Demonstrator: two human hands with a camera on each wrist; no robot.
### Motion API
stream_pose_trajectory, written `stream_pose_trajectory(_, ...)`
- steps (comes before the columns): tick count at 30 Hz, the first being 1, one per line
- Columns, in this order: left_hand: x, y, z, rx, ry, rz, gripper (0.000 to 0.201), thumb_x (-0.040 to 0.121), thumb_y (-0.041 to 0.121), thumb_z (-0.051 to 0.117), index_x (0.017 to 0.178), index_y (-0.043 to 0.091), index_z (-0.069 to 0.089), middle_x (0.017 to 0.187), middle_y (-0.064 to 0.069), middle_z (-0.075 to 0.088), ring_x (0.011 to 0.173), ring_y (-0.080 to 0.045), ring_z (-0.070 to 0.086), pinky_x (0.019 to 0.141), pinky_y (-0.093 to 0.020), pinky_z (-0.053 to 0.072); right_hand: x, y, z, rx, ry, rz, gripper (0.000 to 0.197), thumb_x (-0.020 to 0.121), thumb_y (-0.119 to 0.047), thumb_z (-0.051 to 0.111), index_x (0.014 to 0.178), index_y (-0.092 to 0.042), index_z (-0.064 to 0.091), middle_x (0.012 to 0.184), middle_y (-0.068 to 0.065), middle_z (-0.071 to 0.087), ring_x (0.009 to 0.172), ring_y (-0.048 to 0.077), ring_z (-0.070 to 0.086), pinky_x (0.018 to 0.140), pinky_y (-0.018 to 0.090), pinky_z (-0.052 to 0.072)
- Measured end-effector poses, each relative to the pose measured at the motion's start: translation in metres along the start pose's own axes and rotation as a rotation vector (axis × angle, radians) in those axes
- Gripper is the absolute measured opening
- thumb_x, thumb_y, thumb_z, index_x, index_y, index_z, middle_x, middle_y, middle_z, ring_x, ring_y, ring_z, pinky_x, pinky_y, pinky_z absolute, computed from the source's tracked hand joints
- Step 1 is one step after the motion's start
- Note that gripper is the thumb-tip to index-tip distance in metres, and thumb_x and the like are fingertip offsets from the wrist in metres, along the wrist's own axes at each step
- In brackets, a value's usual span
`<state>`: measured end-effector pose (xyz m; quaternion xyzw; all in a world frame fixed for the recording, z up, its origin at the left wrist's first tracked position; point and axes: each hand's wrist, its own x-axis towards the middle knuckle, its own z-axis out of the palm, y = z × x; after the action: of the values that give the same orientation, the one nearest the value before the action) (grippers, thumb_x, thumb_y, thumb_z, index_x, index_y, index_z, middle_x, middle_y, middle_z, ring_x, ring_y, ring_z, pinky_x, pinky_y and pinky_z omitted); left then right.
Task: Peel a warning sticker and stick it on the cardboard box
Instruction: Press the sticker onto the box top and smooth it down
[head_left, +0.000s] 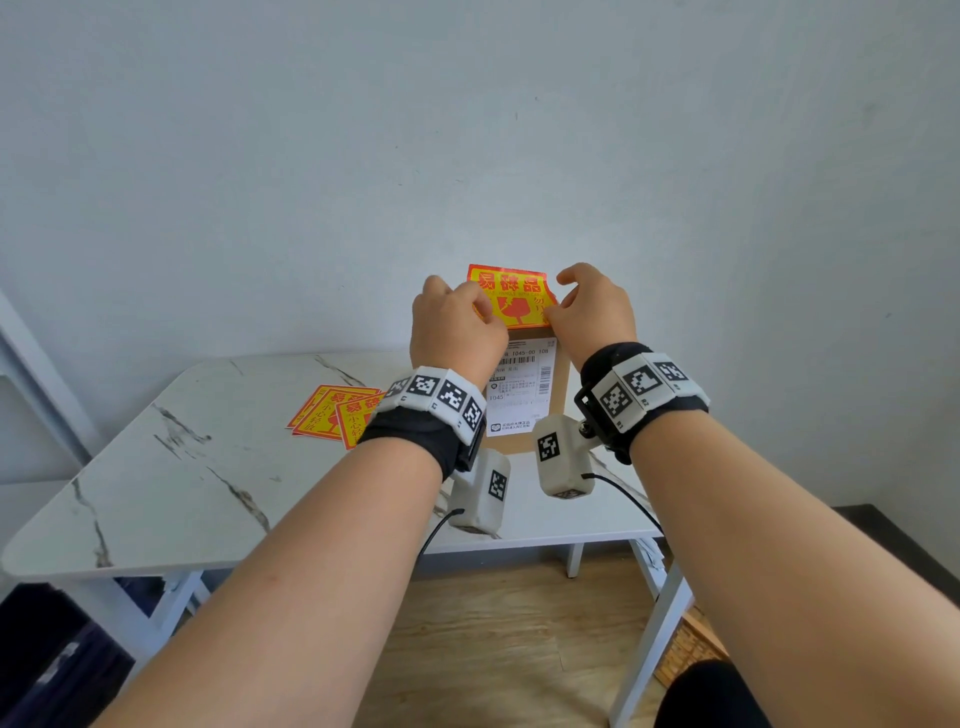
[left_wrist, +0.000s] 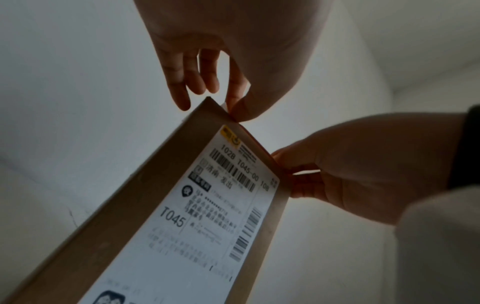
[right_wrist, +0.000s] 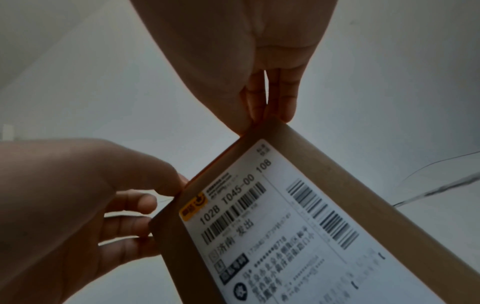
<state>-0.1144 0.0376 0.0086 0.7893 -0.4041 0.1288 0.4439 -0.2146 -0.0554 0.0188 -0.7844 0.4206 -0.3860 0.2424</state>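
A brown cardboard box (head_left: 560, 397) with a white shipping label (head_left: 519, 384) stands on the table between my wrists. A red and yellow warning sticker (head_left: 511, 293) is held over the box's upper edge. My left hand (head_left: 485, 312) pinches its left side and my right hand (head_left: 553, 309) pinches its right side. In the left wrist view, thumb and forefinger of the left hand (left_wrist: 232, 107) meet at a corner of the box (left_wrist: 145, 201). The right wrist view shows the right hand (right_wrist: 259, 115) at the other corner of the box (right_wrist: 324, 156). Whether the sticker adheres to the box is hidden.
A fanned stack of the same warning stickers (head_left: 332, 410) lies on the white marble-pattern table (head_left: 182, 493), left of my left wrist. A plain wall rises close behind the box. The table's front edge runs below my forearms, with wooden floor beneath.
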Motion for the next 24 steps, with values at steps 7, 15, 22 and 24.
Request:
stream_pose_trajectory(7,0.004,-0.009,-0.002,-0.079,-0.147,-0.115,0.03,0.084,0.03,0.053,0.108,0.025,0.07,0.106,0.0,0.044,0.11,-0.022,0.051,0.091,-0.03,0.046,0.006,0.003,0.002,-0.009,-0.074,0.037,0.029,0.089,-0.013,0.051,0.111,-0.021,0.068,0.127,0.01,0.05,0.075,0.021,0.056,0.063,0.025,0.043)
stream_pose_trajectory(15,0.022,-0.012,-0.003,-0.025,-0.194,-0.059,0.025,0.088,0.025,0.051,0.101,0.019,0.071,0.118,-0.005,0.053,0.1,-0.021,0.056,0.081,-0.028,0.044,0.003,0.003,0.005,0.04,-0.081,0.054,0.014,0.085,-0.017,0.051,0.083,-0.022,0.064,0.11,0.013,0.064,0.077,0.024,0.057,0.058,0.024,0.038)
stream_pose_trajectory(22,0.033,-0.003,0.003,0.313,-0.245,0.305,0.035,0.093,0.016,0.043,0.114,0.025,0.069,0.127,0.002,0.059,0.121,-0.025,0.045,0.097,-0.036,0.039,0.012,-0.003,0.008,-0.068,-0.099,-0.056,0.029,0.084,-0.009,0.046,0.088,-0.016,0.073,0.113,0.005,0.062,0.109,0.026,0.053,0.089,0.036,0.047)
stream_pose_trajectory(24,0.036,-0.006,0.006,0.3,-0.33,0.278,0.044,0.093,0.014,0.037,0.125,0.03,0.064,0.132,0.001,0.058,0.124,-0.026,0.044,0.1,-0.039,0.037,0.012,-0.008,0.012,-0.045,-0.146,-0.022,0.038,0.078,-0.014,0.039,0.09,-0.026,0.074,0.111,0.01,0.064,0.097,0.03,0.061,0.087,0.04,0.053)
